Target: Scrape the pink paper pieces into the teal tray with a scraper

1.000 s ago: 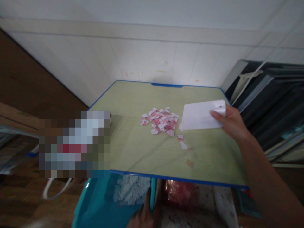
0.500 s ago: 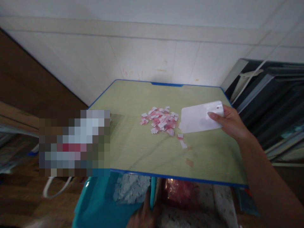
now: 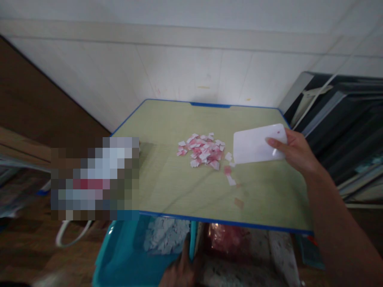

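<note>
My right hand (image 3: 299,153) is closed on one end of a flat white plastic scraper (image 3: 254,145), thumb on top. The scraper is tilted over the right part of a pale green board (image 3: 167,183) with a blue edge. Left of it lies a heap of small pink and white paper scraps (image 3: 205,151). A few loose scraps (image 3: 229,177) lie near the scraper's lower left corner. Below the board's front edge, my left hand (image 3: 179,269) grips the rim of a teal tub (image 3: 128,251), one finger stretched along the inside. White scraps (image 3: 167,235) lie in the tub.
Right of the tub, a shiny pink plastic bag (image 3: 226,239) rests in a stained, pale container (image 3: 283,255). A blurred-out area (image 3: 101,171) covers the board's left side. Dark flat panels (image 3: 347,115) lean at the right. A white wall (image 3: 179,67) stands behind the board.
My right hand has moved the scraper slightly right, away from the heap. Some loose scraps now show at its left edge. My left hand stays at the tub's rim.
</note>
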Demonstrator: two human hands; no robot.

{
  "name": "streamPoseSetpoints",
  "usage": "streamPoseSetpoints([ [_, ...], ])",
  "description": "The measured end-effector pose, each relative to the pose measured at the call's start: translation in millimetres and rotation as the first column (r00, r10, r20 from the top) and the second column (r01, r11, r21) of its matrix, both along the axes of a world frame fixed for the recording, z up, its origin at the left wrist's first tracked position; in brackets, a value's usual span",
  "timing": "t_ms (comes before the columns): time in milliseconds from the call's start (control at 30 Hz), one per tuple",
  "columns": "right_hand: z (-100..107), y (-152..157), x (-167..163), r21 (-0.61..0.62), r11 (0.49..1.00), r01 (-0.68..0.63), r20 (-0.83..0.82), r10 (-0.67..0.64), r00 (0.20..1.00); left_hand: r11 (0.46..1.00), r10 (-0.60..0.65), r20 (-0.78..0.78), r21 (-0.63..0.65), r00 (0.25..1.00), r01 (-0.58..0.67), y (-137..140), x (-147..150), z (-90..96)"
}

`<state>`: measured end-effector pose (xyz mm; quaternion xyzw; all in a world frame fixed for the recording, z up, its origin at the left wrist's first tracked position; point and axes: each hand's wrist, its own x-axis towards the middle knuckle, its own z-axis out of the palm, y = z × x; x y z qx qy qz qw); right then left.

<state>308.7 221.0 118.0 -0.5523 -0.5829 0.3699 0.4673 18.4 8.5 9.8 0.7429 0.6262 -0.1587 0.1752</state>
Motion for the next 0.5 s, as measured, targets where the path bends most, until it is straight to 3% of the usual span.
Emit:
streamPoseSetpoints([
  [267, 1, -4, 10, 0.048, 0.997, 0.061, -0.027, -0.060, 0.998, 0.999, 0.012, 0.021, -0.034, 1.000, -0.012, 2, -1, 0.2],
  [500, 4, -11, -11, -0.082, 0.987, -0.136, -0.009, 0.135, 0.991, 1.000, 0.004, -0.011, -0.026, 1.000, -0.004, 3, 1, 4.9],
])
